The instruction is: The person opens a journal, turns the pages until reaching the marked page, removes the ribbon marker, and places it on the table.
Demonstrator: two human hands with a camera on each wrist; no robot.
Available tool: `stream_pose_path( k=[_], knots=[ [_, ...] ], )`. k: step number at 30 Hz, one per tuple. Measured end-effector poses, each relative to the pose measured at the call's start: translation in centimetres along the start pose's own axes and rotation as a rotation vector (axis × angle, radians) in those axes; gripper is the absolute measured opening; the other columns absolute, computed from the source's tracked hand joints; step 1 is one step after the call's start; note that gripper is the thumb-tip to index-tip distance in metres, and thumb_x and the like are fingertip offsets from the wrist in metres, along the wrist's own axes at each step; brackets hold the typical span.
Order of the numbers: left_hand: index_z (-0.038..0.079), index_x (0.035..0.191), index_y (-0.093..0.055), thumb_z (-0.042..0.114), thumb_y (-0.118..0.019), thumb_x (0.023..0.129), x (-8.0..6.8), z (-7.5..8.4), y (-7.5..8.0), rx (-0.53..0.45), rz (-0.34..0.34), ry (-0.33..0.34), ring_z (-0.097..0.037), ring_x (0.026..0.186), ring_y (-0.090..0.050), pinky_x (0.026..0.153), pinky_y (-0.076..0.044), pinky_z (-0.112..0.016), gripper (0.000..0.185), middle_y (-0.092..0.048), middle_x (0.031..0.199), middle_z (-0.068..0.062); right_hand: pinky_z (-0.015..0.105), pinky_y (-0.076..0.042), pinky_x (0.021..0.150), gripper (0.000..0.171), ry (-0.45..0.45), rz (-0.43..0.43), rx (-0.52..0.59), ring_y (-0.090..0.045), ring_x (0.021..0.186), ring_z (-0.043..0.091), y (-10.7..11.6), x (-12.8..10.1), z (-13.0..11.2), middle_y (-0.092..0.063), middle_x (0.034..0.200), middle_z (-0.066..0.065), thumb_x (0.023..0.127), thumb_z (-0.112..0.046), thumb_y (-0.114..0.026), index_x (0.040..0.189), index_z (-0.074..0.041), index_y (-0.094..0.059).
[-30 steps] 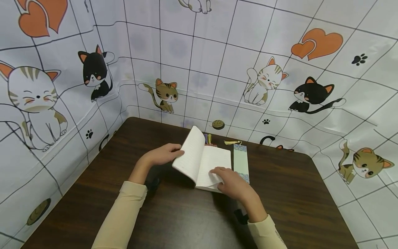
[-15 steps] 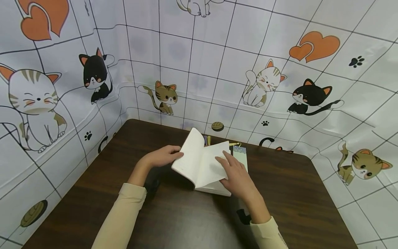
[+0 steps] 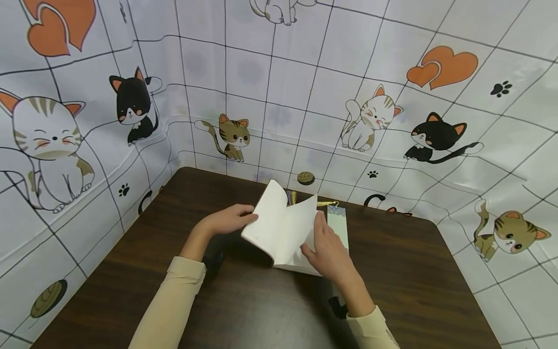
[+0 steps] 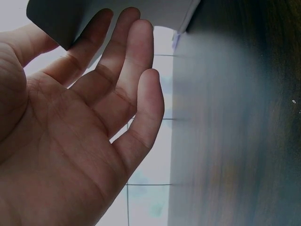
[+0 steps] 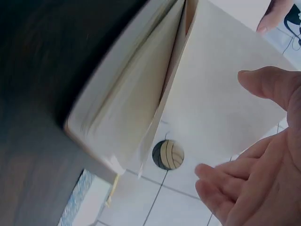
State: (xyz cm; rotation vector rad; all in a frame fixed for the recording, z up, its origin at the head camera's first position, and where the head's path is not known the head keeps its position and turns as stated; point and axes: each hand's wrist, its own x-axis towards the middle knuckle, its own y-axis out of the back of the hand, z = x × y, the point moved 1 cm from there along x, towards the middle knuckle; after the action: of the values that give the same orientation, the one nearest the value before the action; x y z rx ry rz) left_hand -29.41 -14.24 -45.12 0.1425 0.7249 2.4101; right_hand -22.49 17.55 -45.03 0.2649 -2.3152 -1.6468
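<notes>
A notebook (image 3: 266, 228) with blank-looking pale pages lies open on the dark wooden table. My left hand (image 3: 228, 218) holds its raised left side, thumb over the page and fingers behind; in the left wrist view the fingers of that hand (image 4: 94, 108) reach behind the dark cover (image 4: 155, 14). One page (image 3: 302, 220) stands up from the right half. Close to that page's free edge is my right hand (image 3: 329, 247), fingers extended and thumb spread away. From the right wrist, the lifted page (image 5: 211, 80) shows beside the thumb, with more leaves fanned below it.
A pale green bookmark (image 3: 337, 225) with a blue patterned end and a yellow tassel (image 3: 327, 203) lies right of the notebook. Small purple and yellow strips (image 3: 291, 197) show behind it. A cat-print sheet (image 3: 279, 97) hangs around the table (image 3: 392, 261).
A page of the right half has risen from lying low to standing upright, swinging leftward. The right hand lifted with it and its fingers turned more upright. The left hand stays on the left side.
</notes>
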Motion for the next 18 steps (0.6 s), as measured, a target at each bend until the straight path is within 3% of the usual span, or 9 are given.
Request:
stream_pose_path(
  k=[5,11,18],
  knots=[
    [0.004,0.126,-0.064,0.033,-0.047,0.116,0.0,-0.1,0.0,-0.004,0.002,0.009,-0.019,0.092,-0.060,0.087,-0.051,-0.040,0.035,-0.065,0.103,-0.007,0.059,-0.045,0.117,0.102,0.019,-0.043,0.100,-0.048,0.151,0.044,-0.8,0.1,-1.1,-0.036,0.171,0.026,0.105,-0.040,-0.069,0.171,0.002,-0.003],
    [0.002,0.129,-0.064,0.032,-0.047,0.116,0.0,0.0,-0.1,-0.016,-0.005,-0.005,-0.019,0.093,-0.061,0.089,-0.052,-0.044,0.036,-0.067,0.104,-0.008,0.054,-0.050,0.114,0.100,0.133,-0.077,0.133,-0.056,0.146,0.035,-1.7,0.0,-1.7,-0.041,0.171,0.014,0.104,-0.036,-0.071,0.174,-0.010,-0.004],
    [0.004,0.137,-0.062,0.037,-0.045,0.116,0.1,0.2,0.0,0.015,-0.003,0.011,-0.021,0.107,-0.063,0.098,-0.053,-0.047,0.043,-0.068,0.119,-0.009,0.058,-0.049,0.112,0.084,0.202,-0.129,0.106,-0.058,0.143,0.036,-2.3,-0.4,-2.7,-0.043,0.170,0.015,0.105,-0.036,-0.070,0.172,-0.012,-0.025]
  ],
)
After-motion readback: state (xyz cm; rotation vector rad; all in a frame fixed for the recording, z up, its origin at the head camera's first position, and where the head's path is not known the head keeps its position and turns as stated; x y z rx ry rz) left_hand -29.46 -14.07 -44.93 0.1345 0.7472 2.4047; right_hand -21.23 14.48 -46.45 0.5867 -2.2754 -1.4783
